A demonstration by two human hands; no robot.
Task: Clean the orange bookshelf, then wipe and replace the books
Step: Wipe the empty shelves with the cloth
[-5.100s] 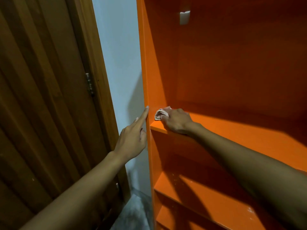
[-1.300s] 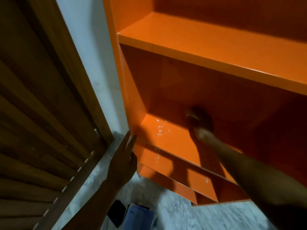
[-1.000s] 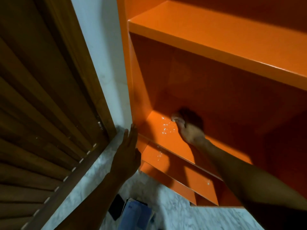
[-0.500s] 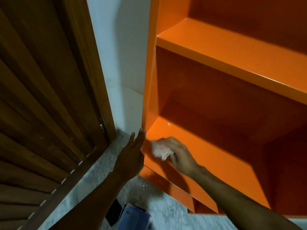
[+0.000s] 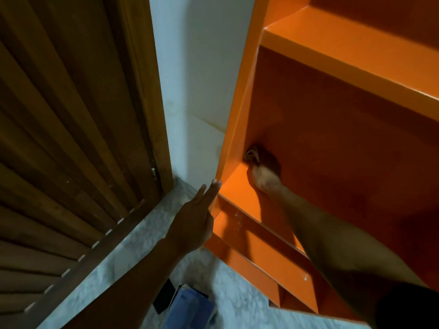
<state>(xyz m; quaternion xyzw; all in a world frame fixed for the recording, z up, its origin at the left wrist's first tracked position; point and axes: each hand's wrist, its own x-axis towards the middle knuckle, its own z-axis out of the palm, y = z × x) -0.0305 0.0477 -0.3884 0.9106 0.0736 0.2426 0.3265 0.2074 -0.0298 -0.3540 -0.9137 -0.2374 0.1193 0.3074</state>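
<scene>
The right hand (image 5: 264, 176) is reaching deep into a lower compartment of the orange bookshelf (image 5: 356, 74), its fingers closing round a small cloth (image 5: 252, 154) pressed into the back left corner, evidently to clear that corner. The left hand (image 5: 194, 224) is resting with fingers straight against the shelf's left front edge, apparently as a brace. Count: two hands, one cloth. Books (image 5: 190, 307) are lying on the floor (image 5: 133, 252) below, number indeterminable.

One head-worn view only, looking steeply down and forward, close to the orange bookshelf (image 5: 332, 129) filling the right of the frame; wooden door (image 5: 66, 138) at left, marble floor (image 5: 133, 252) along the bottom.
</scene>
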